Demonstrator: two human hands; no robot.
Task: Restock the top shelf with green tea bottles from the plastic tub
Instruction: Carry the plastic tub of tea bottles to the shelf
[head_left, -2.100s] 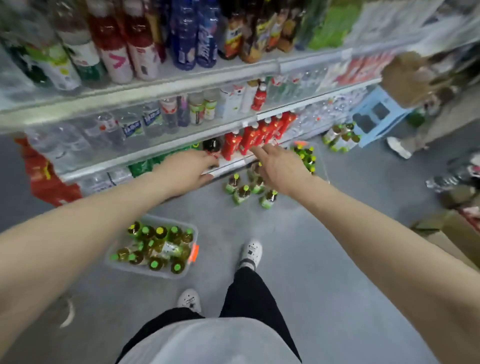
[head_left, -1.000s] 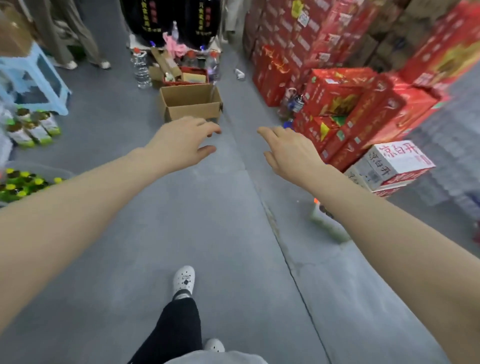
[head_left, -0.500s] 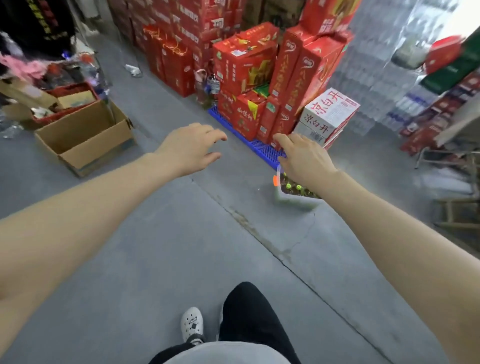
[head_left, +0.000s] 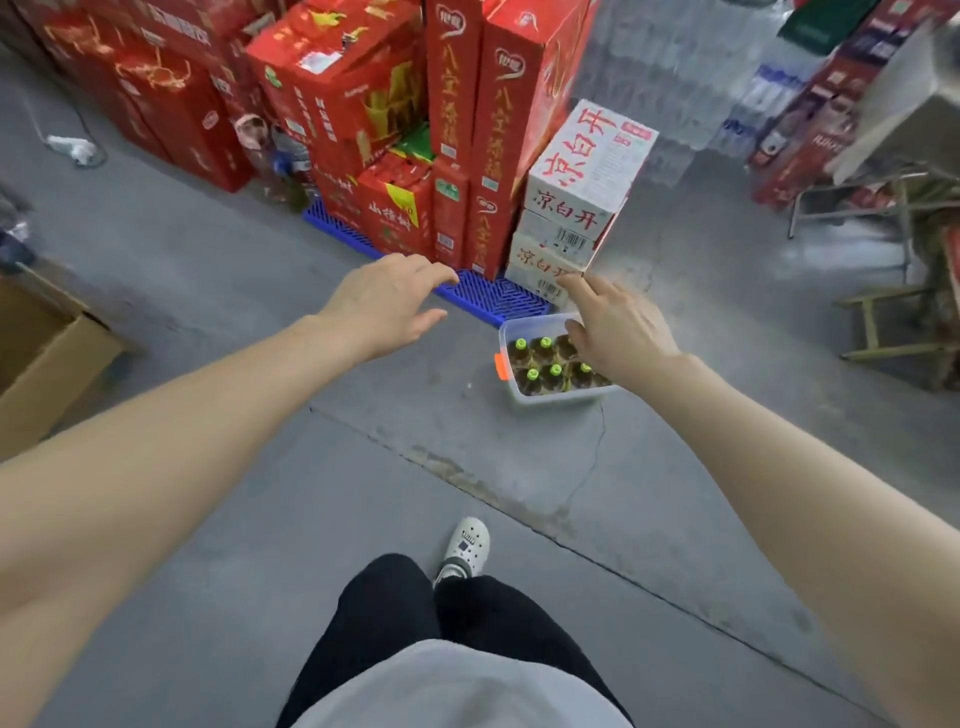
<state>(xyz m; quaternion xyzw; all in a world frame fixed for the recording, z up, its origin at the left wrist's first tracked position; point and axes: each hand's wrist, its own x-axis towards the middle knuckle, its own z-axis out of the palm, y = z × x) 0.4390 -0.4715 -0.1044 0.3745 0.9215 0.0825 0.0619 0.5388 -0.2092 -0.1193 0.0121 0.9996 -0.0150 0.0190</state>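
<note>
Head view. Plastic tub (head_left: 556, 401) on concrete floor (head_left: 363, 467), beside white cartons (head_left: 582, 202): green tea bottles (head_left: 532, 375) upright inside. Probably full, heavy, rigid, slick; grasp at neck. Left hand (head_left: 387, 306), right hand (head_left: 618, 330): fingers loose, empty.

The see-through plastic tub (head_left: 558, 397) has an orange clip (head_left: 499, 366). The dark tea bottles (head_left: 531, 383) in it have bright green caps (head_left: 545, 342). The plastic pallet (head_left: 498, 295) is blue with a grid pattern. The tall cardboard boxes (head_left: 506, 130) are red with gold writing. The short cardboard boxes (head_left: 576, 208) are white with red writing. The concrete floor (head_left: 311, 493) is grey.
</note>
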